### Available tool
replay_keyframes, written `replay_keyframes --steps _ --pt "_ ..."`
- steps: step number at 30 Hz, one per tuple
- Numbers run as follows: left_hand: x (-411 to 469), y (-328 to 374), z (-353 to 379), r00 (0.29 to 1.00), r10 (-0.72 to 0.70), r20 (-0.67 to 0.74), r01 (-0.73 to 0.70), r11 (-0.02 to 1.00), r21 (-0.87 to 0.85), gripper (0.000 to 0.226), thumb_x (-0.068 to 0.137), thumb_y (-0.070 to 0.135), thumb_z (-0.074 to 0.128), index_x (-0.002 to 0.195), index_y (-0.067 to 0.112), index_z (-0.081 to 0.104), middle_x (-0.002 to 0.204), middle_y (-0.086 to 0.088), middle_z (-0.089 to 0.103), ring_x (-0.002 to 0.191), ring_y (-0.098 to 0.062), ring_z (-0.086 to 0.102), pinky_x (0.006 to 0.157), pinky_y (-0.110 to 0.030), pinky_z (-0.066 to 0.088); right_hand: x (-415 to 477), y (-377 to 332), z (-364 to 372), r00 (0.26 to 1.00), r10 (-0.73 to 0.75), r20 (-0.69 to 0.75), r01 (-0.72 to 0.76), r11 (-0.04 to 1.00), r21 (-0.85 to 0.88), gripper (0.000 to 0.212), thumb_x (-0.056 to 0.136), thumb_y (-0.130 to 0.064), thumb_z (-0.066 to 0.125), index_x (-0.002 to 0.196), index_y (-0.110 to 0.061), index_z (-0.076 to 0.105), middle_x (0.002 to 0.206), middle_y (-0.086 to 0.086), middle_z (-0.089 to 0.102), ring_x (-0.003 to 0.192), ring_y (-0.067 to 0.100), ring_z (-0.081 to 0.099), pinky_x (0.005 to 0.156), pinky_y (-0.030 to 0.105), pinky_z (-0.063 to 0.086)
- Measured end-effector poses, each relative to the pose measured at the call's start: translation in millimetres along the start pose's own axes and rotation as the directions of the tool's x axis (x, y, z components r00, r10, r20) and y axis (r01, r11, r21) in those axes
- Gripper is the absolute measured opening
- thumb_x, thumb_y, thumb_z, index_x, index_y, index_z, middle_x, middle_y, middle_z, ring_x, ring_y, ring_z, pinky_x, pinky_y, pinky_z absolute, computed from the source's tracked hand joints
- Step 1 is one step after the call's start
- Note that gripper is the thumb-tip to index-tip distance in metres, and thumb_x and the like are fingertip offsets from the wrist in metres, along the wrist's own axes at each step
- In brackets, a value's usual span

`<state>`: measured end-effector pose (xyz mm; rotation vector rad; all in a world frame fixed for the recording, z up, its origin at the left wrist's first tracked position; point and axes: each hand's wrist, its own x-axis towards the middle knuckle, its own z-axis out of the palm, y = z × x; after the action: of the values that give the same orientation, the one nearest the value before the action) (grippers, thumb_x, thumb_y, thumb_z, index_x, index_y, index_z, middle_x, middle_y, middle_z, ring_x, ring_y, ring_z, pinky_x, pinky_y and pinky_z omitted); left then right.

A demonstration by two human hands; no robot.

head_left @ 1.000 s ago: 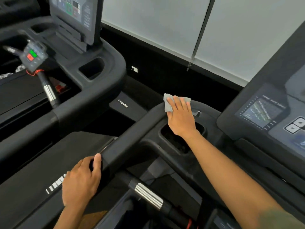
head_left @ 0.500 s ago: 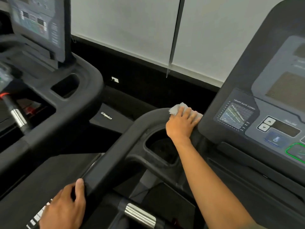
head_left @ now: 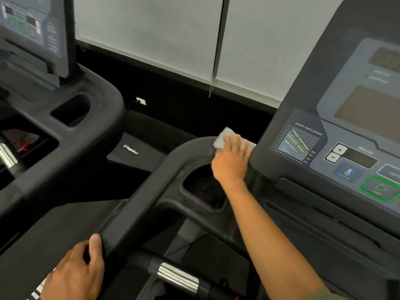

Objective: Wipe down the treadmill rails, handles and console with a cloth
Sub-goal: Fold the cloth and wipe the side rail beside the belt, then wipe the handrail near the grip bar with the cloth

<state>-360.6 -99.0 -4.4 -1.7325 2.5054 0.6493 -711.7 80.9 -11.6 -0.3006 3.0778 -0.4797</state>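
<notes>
Two hands: right hand [head_left: 230, 161] presses one cloth [head_left: 223, 137] flat on rail [head_left: 151, 191]; left hand [head_left: 75, 276] grips rail.

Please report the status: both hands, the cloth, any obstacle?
Left hand grips side rail end. Right hand presses cloth flat on rail's top bend, beside console. No obstacle seen.

Crumpled grey cloth [head_left: 223, 137] on the curved top of the black handrail [head_left: 140, 208], just beside the grey-faced console [head_left: 355, 148]
</notes>
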Motion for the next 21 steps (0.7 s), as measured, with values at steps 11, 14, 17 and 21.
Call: replay_keyframes --steps 11,14,17,21 --pt "-7 3 1 0.997 0.015 -0.082 -0.015 1.0 0.0 0.052 0.102 0.062 0.031 0.104 0.026 0.068 0.114 -0.01 0.074 0.106 -0.038 0.067 0.083 -0.045 0.045 -10 -5 1 0.994 0.087 0.067 -0.085 0.996 -0.033 0.068 0.11 -0.044 0.025 0.167 -0.018 -0.002 0.173 0.016 -0.012 0.158 0.041 -0.012 0.128 0.058 0.003" --pt "-14 4 2 0.987 0.042 -0.154 -0.046 0.999 -0.023 0.049 0.103 0.058 0.035 0.091 0.024 0.069 0.099 -0.006 0.075 0.093 -0.038 0.069 0.077 -0.044 0.047 -18 -38 13 0.98 -0.14 0.139 0.153 0.984 -0.086 0.066 0.111 -0.044 0.023 0.167 -0.019 -0.002 0.172 0.016 -0.013 0.157 0.04 -0.018 0.127 0.059 -0.007" --pt "-13 0 5 0.983 0.093 -0.16 -0.09 0.996 0.024 0.053 0.103 0.059 0.032 0.078 0.024 0.062 0.082 -0.004 0.072 0.077 -0.036 0.069 0.066 -0.041 0.05 -36 -75 23 0.904 -0.37 0.216 0.389 0.919 -0.057 0.064 0.111 -0.044 0.023 0.167 -0.019 0.005 0.173 0.017 -0.01 0.158 0.04 -0.015 0.128 0.056 -0.008" --pt "-13 -5 2 0.977 0.124 -0.172 -0.128 0.992 -0.013 0.059 0.107 0.059 0.026 0.069 0.022 0.053 0.073 0.0 0.066 0.07 -0.032 0.066 0.065 -0.04 0.047 -75 -100 37 0.735 -0.636 0.234 0.665 0.744 -0.064 0.061 0.11 -0.041 0.023 0.165 -0.016 0.022 0.173 0.016 0.01 0.159 0.043 0.0 0.129 0.055 -0.002"
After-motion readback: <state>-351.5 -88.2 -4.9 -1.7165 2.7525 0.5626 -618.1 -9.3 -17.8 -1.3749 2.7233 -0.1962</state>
